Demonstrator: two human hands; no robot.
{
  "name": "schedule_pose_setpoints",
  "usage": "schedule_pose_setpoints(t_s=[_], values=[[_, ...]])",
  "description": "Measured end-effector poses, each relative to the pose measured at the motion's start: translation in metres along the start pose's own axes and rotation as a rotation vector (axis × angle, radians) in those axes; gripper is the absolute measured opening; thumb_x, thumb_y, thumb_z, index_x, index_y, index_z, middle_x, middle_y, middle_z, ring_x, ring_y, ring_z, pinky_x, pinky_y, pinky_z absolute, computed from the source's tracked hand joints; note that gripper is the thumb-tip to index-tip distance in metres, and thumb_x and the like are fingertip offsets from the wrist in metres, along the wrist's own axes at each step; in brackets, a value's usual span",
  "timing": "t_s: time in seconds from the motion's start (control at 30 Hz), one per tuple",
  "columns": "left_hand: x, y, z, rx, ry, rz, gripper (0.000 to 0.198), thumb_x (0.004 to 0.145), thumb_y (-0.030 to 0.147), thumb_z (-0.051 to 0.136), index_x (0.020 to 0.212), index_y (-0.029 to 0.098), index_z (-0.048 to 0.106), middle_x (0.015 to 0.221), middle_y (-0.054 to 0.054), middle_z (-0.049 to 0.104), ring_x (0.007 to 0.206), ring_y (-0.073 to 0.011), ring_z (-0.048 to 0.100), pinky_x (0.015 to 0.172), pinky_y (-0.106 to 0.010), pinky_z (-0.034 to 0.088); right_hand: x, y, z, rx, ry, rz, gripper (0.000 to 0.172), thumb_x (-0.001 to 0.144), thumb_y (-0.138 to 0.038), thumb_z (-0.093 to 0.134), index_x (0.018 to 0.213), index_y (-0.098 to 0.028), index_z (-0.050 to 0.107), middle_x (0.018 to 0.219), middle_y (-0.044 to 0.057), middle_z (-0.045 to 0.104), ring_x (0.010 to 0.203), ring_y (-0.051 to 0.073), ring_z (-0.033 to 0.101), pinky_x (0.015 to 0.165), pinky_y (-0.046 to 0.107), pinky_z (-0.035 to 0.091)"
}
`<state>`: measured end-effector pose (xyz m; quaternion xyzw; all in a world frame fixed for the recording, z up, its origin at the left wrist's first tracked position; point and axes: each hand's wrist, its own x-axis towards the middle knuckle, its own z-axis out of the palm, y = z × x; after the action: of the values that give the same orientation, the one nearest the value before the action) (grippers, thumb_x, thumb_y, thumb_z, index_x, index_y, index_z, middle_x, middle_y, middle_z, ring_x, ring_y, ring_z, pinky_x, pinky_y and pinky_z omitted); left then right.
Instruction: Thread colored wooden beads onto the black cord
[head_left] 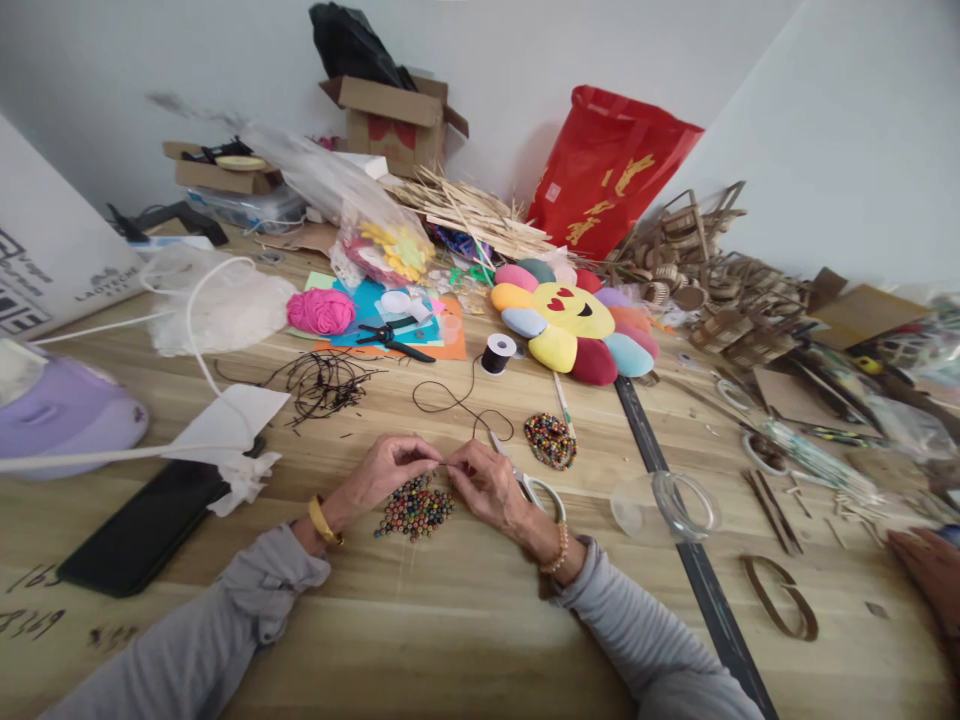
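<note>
Fingertips pinched, my left hand (pixel 390 475) and my right hand (pixel 487 485) nearly meet over a pile of small colourful beads (pixel 415 512). A dark cord (pixel 450 404) loops on the table behind them, leading toward a black thread spool (pixel 498 353); it seems to run to my fingers. What exactly each pinch holds is too small to make out. Scissors (pixel 546 494) lie partly under my right wrist. Beyond them is a coiled string of beads (pixel 551 441).
Left are a black phone (pixel 146 525), black cord scraps (pixel 326 385) and pliers (pixel 394 340). A flower cushion (pixel 571 315) stands behind. Right are a clear round container (pixel 664 507), a brown strap (pixel 780 597) and another person's hand (pixel 926 565) at the edge.
</note>
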<state>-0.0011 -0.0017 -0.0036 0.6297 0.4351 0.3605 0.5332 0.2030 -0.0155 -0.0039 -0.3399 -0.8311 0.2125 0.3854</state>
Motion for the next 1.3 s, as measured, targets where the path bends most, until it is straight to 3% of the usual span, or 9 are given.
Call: schedule_pose_setpoints(t_s=[0.9, 1.3], values=[[0.0004, -0.0016, 0.001, 0.018, -0.03, 0.024, 0.017, 0.077, 0.03, 0.07, 0.077, 0.014, 0.073, 0.074, -0.005, 0.073, 0.071, -0.0182, 0.064, 0.067, -0.028, 0.05, 0.0009, 0.0001, -0.001, 0.014, -0.05, -0.017, 0.012, 0.097, -0.022, 0.049, 0.091, -0.02, 0.059, 0.078, 0.004, 0.062, 0.069, 0.015, 0.058, 0.061, 0.025, 0.046], [0.0016, 0.0008, 0.002, -0.024, -0.002, 0.0, 0.017, 0.07, 0.03, 0.074, 0.07, 0.014, 0.07, 0.066, -0.003, 0.069, 0.063, -0.0156, 0.06, 0.059, -0.025, 0.047, -0.0021, 0.0058, 0.0005, 0.063, -0.06, -0.046, 0.014, 0.099, -0.027, 0.05, 0.095, -0.019, 0.061, 0.081, 0.005, 0.062, 0.071, 0.015, 0.06, 0.063, 0.025, 0.048]])
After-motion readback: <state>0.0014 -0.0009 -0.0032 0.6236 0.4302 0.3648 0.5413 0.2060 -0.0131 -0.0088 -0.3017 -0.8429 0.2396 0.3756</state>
